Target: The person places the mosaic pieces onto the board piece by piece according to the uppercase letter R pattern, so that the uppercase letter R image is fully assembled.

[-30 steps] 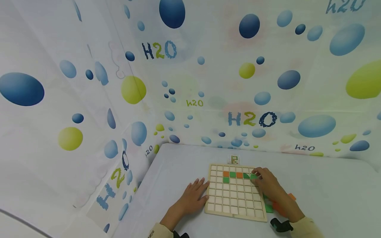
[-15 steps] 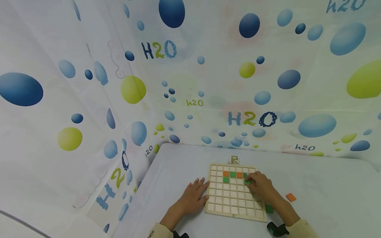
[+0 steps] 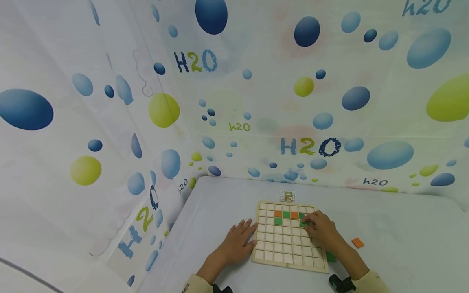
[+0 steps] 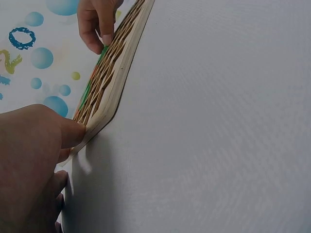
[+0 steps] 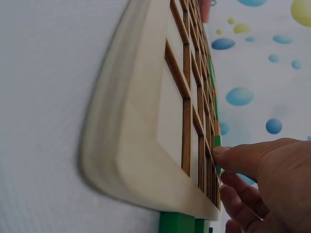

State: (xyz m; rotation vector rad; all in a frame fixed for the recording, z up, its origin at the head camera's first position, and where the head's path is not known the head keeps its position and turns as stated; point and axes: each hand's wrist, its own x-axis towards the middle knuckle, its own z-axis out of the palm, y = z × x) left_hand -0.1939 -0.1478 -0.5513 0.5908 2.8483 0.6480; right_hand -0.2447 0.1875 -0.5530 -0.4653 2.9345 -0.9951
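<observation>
A wooden grid board [image 3: 307, 268] with square cells lies on the white table. Several orange and green tiles sit in its upper rows, among them an orange tile [image 3: 278, 214] with a green tile [image 3: 278, 221] below it. My right hand [image 3: 323, 231] is over the board's right side, its thumb and fingers pinching a green tile [image 5: 217, 141] at a second-row cell; whether the tile is seated is hidden. My left hand [image 3: 239, 243] rests flat on the table, fingers spread. Its fingertips touch the board's left edge, and the thumb [image 4: 73, 133] lies against the rim.
Behind the board lies a small patterned card [image 3: 288, 196]. An orange tile [image 3: 358, 243] lies right of my right forearm. Green pieces [image 5: 177, 222] stand beside the board's right edge, partly covered by the arm in the head view. A printed sheet [image 3: 256, 97] rises behind the table.
My right hand has shifted left and slightly nearer with the green tile, then stayed nearly still. The orange tile by the forearm has come into fuller view. My left hand has not moved.
</observation>
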